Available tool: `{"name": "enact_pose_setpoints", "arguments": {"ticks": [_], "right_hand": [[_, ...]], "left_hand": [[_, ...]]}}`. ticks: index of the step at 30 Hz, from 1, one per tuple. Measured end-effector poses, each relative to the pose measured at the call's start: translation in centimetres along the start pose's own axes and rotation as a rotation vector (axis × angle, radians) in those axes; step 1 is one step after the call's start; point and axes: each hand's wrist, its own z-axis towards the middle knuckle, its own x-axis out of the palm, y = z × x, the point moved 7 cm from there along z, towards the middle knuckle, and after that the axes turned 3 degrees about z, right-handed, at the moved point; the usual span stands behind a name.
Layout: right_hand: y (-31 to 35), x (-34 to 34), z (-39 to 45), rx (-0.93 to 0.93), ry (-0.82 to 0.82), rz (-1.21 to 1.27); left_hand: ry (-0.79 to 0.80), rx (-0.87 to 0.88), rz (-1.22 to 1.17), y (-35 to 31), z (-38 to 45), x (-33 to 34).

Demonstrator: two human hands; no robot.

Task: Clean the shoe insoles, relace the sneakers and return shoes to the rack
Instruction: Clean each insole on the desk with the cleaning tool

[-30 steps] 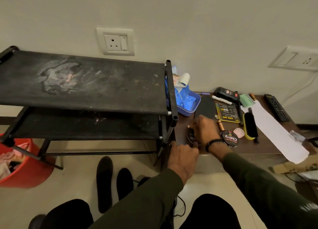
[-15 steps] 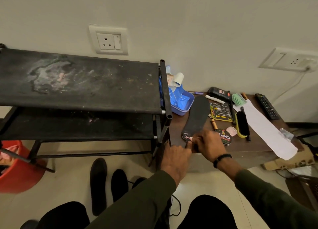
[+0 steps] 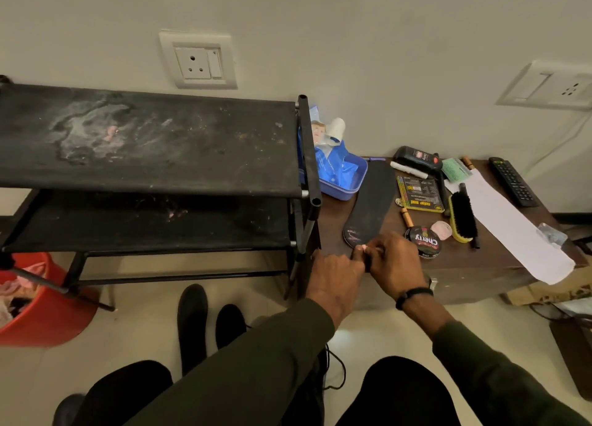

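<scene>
- Progress, as judged: the task is sitting at an early stage, with insole cleaning in hand. One long black foam insole (image 3: 371,206) is lying flat on the dark brown wooden tabletop (image 3: 480,265), its heel end pointing toward the person and its toe end reaching toward the blue plastic tub (image 3: 347,185).
- Two further black insoles (image 3: 192,326) are lying side by side on the pale tiled floor (image 3: 134,339), in front of the rack. Whether they are cleaned cannot be told.
- The black fabric-shelved metal shoe rack (image 3: 153,147) is standing to the left of the tabletop; both visible shelves are carrying no shoes and are showing pale dusty stains.
- No sneaker is plainly showing. A dark cord or lace (image 3: 336,371) is trailing on the floor between the knees. Relacing and return to the rack are judged still outstanding.
- Left hand (image 3: 333,276): it is resting at the near edge of the tabletop with fingers curled, just beside the insole's heel. Whether it is gripping anything cannot be told.
- Right hand (image 3: 395,262): it is touching the left hand, with fingers curled at the insole's heel end. It appears to be pinching something small and pale, but the item cannot be identified.
- Supplies are lying near: a round black polish tin (image 3: 424,241) just beside the right hand, and a yellow-backed black-bristled brush (image 3: 463,217) beyond it, untouched.
</scene>
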Motion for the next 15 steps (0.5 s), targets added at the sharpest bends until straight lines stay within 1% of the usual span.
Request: {"name": "enact_pose_setpoints", "arguments": {"ticks": [3, 4, 5, 9, 11, 14, 15], "right_hand": [[-1.5, -0.1, 1.1, 0.134, 0.06, 0.148], [-1.5, -0.2, 1.3, 0.146, 0.064, 0.162], [-1.2, -0.3, 1.6, 0.129, 0.064, 0.129], [0.0, 0.3, 2.7, -0.039, 0.061, -0.076], [0.2, 0.5, 4.0, -0.08, 0.044, -0.111], [0.5, 0.2, 5.8, -0.082, 0.004, -0.084], [0.7, 0.2, 5.7, -0.113, 0.015, -0.085]], "left_hand": [[0.003, 0.007, 0.009, -0.1, -0.1, -0.1], [0.003, 0.011, 0.007, -0.1, -0.3, -0.1], [0.003, 0.011, 0.008, -0.1, -0.4, -0.1], [0.006, 0.007, 0.013, 0.0, -0.3, 0.1], [0.004, 0.012, 0.003, 0.0, -0.3, 0.2], [0.011, 0.016, 0.009, -0.1, -0.3, 0.0], [0.015, 0.015, 0.008, -0.1, -0.3, 0.0]]}}
